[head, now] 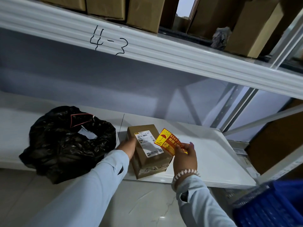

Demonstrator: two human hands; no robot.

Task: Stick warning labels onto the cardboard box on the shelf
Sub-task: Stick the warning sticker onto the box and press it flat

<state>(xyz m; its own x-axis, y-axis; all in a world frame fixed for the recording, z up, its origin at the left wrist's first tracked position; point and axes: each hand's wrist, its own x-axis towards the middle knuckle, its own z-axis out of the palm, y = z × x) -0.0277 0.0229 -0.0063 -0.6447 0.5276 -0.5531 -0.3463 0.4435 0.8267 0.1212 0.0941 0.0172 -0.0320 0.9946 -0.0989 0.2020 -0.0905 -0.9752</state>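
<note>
A small brown cardboard box (148, 161) with a white shipping label on top sits near the front edge of the white lower shelf (213, 154). My left hand (128, 145) grips the box's left side. My right hand (184, 157) holds a yellow and red "KEEP DRY" warning label (168, 140) with an umbrella picture, pinched at its near end. The label hovers over the box's right top edge, tilted; I cannot tell whether it touches the box.
A crumpled black plastic bag (68, 143) lies on the shelf left of the box. The upper shelf beam, marked "4-3" (109, 40), carries several cardboard boxes (144, 12). A blue plastic crate (272, 205) is at the bottom right. Tiled floor lies below.
</note>
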